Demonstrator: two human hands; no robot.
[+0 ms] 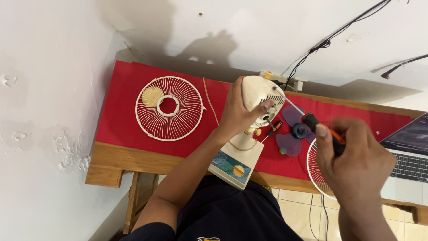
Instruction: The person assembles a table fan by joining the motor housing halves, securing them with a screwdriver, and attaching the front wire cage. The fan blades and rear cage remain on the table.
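Note:
My left hand grips the cream motor housing of a small desk fan whose base rests at the table's near edge. My right hand holds a screwdriver with a black and orange handle, and its metal shaft points at the back of the housing. A second small screwdriver lies on the red cloth just under the housing. The purple fan blade lies flat on the cloth between my hands.
A white round fan grille lies at the left on the red cloth over a wooden table. Another grille sits under my right hand. An open laptop stands at the right. Cables and a power strip run along the white wall.

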